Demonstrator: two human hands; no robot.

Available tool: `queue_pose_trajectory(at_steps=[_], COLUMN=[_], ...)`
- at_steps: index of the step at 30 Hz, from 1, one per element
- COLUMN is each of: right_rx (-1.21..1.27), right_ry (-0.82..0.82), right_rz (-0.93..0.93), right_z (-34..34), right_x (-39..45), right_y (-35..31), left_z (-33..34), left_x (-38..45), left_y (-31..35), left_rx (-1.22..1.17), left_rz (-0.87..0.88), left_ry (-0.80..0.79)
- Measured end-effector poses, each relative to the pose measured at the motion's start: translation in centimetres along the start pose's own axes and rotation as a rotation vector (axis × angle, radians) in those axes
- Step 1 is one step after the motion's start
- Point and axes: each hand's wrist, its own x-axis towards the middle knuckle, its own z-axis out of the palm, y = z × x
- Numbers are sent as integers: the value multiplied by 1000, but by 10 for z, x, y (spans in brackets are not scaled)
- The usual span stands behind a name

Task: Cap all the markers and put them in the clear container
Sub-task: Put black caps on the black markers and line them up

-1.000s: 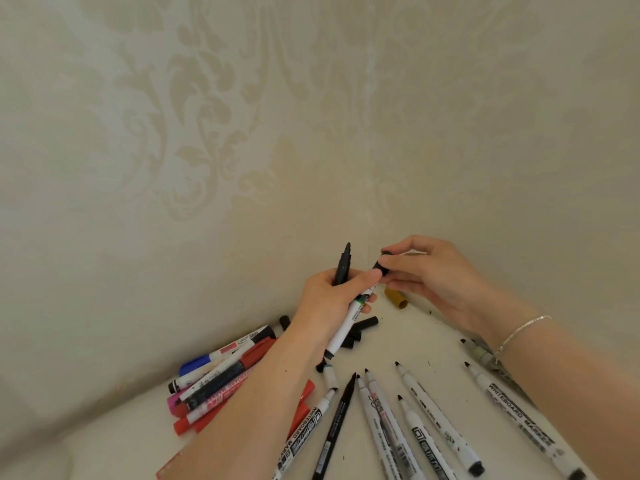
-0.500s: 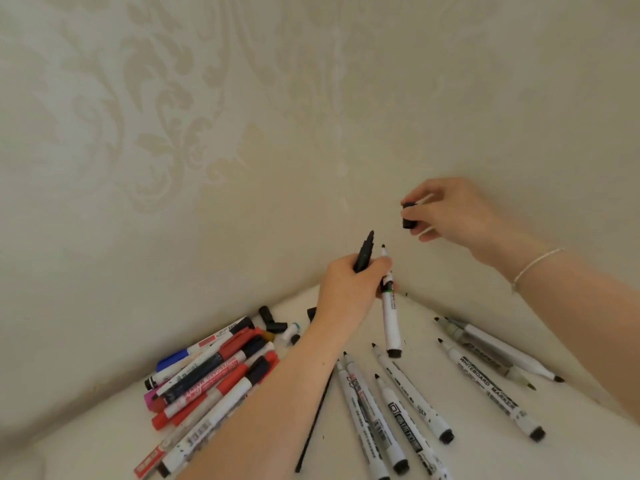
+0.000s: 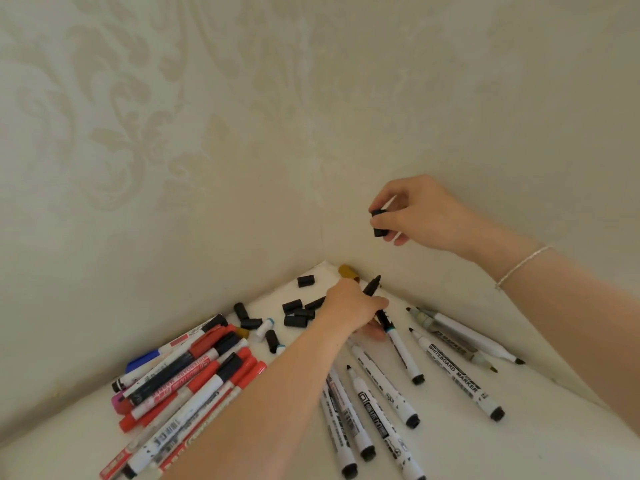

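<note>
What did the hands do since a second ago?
The right hand pulled a black cap off and lifted it away. The left hand went down to the table, still gripping a black marker and touching the white marker lying there. The marker piles stayed.

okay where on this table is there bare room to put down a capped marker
Bare table at the near right, beyond the whiteboard marker. Also near left, beside the capped pile. Crowded: loose caps by the left hand, uncapped markers at centre.
</note>
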Motion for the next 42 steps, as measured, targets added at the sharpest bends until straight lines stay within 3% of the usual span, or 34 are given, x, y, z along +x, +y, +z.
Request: queue_pose_trajectory(at_steps=[5, 12, 15, 17, 22, 30, 36, 42], right_rx=[5, -18, -36, -44, -74, -105, -117, -99], right_ry=[-15, -44, -55, -65, -121, -183, -201, -195], right_rz=[12, 33, 41, 48, 65, 60, 70, 101], right_z=[6, 15, 20, 24, 42, 69, 77, 78], right_x=[-2, -5, -7, -7, -8, -12, -16, -19], right_y=[0, 2, 4, 6, 4, 0, 1, 3], left_z=[-6, -16, -44, -68, -107, -86, -57, -57], left_x=[-3, -15, -29, -40, -56, -61, -61, -64], left_y=[2, 2, 1, -2, -25, -46, -45, -38], left_rx=[61, -179, -61, 150, 502, 385, 478, 414], left_rz=[-57, -110, -34, 18, -56, -50, -26, -65], left_ry=[-6, -111, -133, -111, -143, -231, -174, -233])
